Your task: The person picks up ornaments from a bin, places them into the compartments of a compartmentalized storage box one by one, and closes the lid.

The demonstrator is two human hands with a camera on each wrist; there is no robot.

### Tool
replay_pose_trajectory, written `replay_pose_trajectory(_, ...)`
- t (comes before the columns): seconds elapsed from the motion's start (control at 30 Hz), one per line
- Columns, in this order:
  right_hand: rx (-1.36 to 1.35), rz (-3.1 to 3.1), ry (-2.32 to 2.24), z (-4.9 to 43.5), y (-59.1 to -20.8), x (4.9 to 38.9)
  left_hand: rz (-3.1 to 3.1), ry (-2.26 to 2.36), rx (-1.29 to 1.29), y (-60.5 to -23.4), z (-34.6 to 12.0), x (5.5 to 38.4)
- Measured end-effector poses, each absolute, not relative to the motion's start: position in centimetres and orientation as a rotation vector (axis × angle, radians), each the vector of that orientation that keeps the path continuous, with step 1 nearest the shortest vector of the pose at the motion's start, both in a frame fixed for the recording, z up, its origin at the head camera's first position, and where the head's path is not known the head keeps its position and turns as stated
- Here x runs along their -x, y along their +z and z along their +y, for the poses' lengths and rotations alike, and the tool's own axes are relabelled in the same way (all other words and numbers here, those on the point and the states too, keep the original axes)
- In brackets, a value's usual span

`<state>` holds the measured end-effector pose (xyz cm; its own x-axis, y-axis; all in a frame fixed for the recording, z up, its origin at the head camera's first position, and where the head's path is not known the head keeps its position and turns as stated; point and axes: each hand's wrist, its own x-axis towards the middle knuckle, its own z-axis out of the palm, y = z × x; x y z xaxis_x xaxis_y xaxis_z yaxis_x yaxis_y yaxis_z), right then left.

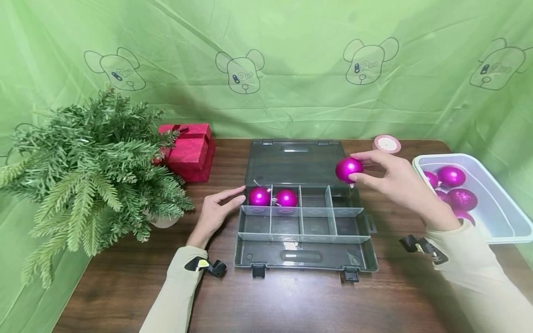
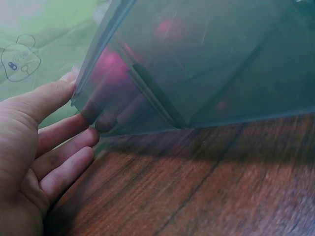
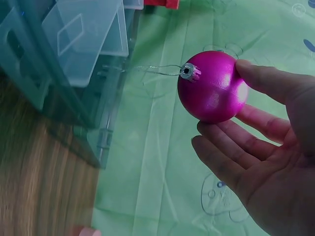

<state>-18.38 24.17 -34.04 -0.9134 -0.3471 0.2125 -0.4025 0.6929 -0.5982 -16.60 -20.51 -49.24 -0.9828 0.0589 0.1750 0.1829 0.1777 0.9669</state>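
My right hand (image 1: pixel 391 180) pinches a shiny magenta Christmas bauble (image 1: pixel 349 170) between thumb and fingers, above the right end of a grey clear-plastic compartment box (image 1: pixel 306 274). In the right wrist view the bauble (image 3: pixel 212 88) shows its silver cap and a thin hanging loop. My left hand (image 1: pixel 214 215) rests its fingertips against the outer left wall of the box, near the back corner. Two more baubles sit in the back row: one bauble (image 1: pixel 259 196) in the leftmost compartment, another bauble (image 1: pixel 286 199) in the compartment beside it.
The box's lid (image 1: pixel 295 164) lies opened back behind it. On the right, a white tub (image 1: pixel 499 199) holds several magenta baubles. A pink ribbon roll (image 1: pixel 387 144) lies at the back. An artificial fir tree (image 1: pixel 96 171) and a red gift box (image 1: pixel 189 155) stand left.
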Motion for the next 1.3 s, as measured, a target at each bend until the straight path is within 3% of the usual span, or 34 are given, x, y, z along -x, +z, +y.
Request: replay_pose_trajectory(1.3, -1.02, -2.871, 1.012, 18.4, -37.7, 19.5, -2.334, -1.933, 0.239, -49.2, -20.5, 16.6)
